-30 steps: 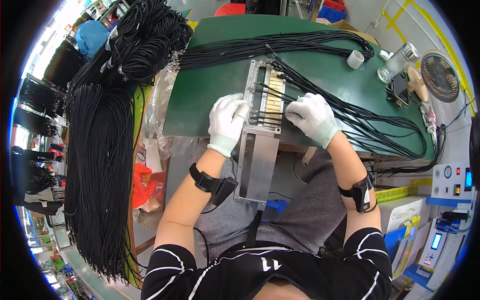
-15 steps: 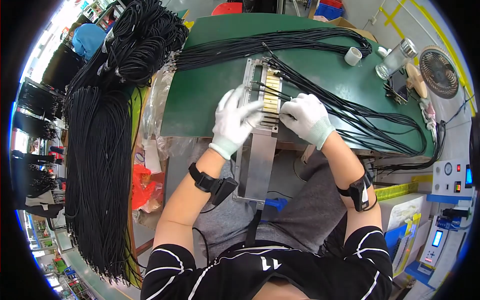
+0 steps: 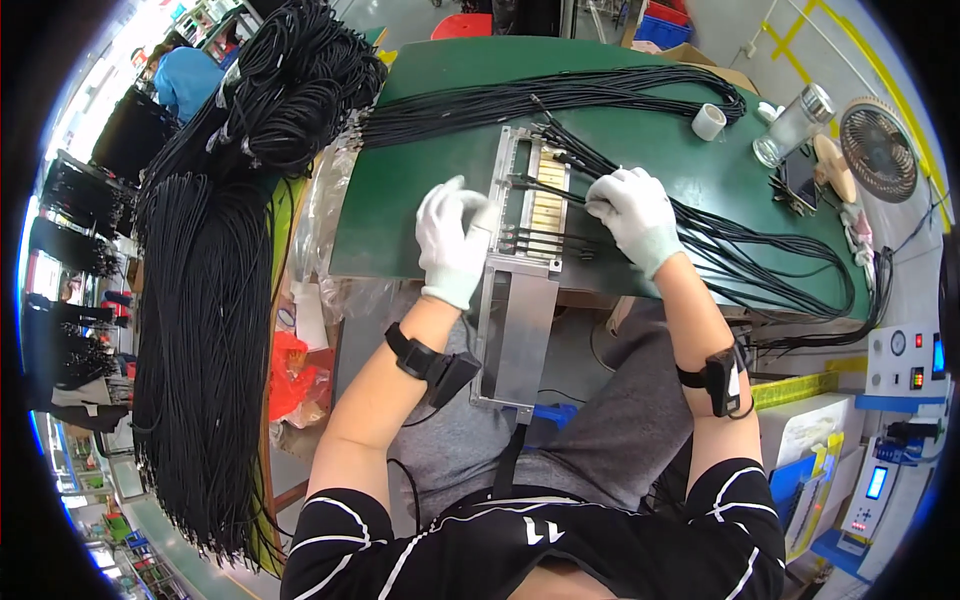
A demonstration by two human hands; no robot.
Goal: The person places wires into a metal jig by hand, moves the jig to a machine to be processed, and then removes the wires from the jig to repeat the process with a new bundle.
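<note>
Looking down from the head camera, a long metal fixture [image 3: 522, 300] lies across the near edge of a green table [image 3: 400, 200], its lower end overhanging the edge above the person's lap. The left hand [image 3: 452, 235], in a white glove, rests against the fixture's left rail with the fingers curled loosely — whether it actually grips the rail cannot be told. The right hand [image 3: 636, 215], also gloved in white, sits just right of the fixture's slotted middle, fingers drawn together on a thin black cable [image 3: 545, 185] whose plug end lies across the slots. More cable ends [image 3: 545, 240] lie side by side in the fixture just below, between the two hands.

A long run of black cables [image 3: 560, 95] stretches across the far part of the table and loops back along its right side. Left of the table hang thick bundles of black cable [image 3: 200, 300] (a coiled heap sits on top of them). Near the table's far right corner stand a white tape roll [image 3: 708, 121], a clear bottle [image 3: 793, 124] and a small fan [image 3: 877, 148]. Each forearm carries a black wrist strap — the left one [image 3: 432, 360], the right one [image 3: 715, 378].
</note>
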